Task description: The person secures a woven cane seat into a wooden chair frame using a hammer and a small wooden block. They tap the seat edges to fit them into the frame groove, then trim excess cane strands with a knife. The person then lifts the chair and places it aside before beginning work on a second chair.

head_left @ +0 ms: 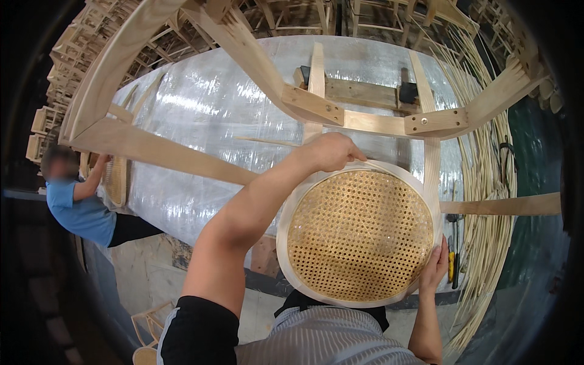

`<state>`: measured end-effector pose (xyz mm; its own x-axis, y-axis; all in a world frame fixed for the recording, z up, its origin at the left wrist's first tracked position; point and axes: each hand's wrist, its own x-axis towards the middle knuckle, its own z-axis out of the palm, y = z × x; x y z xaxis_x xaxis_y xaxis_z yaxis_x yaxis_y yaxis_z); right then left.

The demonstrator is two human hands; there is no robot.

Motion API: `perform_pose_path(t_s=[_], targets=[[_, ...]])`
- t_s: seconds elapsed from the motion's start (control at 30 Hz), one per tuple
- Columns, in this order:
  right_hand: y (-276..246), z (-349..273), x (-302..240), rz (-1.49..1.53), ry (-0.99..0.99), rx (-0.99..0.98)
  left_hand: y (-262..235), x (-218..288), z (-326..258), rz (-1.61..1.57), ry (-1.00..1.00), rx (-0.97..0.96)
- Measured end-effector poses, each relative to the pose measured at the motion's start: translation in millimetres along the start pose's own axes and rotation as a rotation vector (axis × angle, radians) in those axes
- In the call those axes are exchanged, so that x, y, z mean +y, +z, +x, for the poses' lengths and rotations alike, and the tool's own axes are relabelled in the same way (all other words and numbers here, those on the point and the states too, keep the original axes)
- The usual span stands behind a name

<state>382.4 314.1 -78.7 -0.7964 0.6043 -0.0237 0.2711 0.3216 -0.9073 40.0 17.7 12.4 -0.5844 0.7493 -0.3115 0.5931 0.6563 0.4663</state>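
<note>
A round seat panel of woven cane [362, 234] with a pale wooden rim [283, 243] lies tilted in front of my body. My left hand [331, 151] is closed at its far edge, index finger pointing along the rim. A thin pale cane strip [267, 141] sticks out to the left from behind this hand and seems to run through it; the fingertips partly hide it. My right hand [433, 267] grips the rim at the near right, its fingers along the outer edge.
A curved wooden chair frame [374, 123] stands over the film-covered table [207, 109]. Long cane strips [486, 243] hang along the right edge, beside a yellow-handled tool [451, 266]. A person in blue [79, 207] works at far left. Stacked wooden frames [79, 73] line the back.
</note>
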Motion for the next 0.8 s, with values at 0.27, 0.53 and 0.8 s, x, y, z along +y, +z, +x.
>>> perform_pose_path(t_s=[0.27,0.53,0.8], targets=[[-3,3,-8,-0.035,-0.025,-0.030,15,-15,6,-0.030,0.075,0.088],[-1,3,-3,-0.037,0.004,0.004,30,-4,-14,0.110,0.085,0.142],[-1,2,-3,-0.080,-0.061,0.034,60,16,-31,0.312,0.185,0.347]])
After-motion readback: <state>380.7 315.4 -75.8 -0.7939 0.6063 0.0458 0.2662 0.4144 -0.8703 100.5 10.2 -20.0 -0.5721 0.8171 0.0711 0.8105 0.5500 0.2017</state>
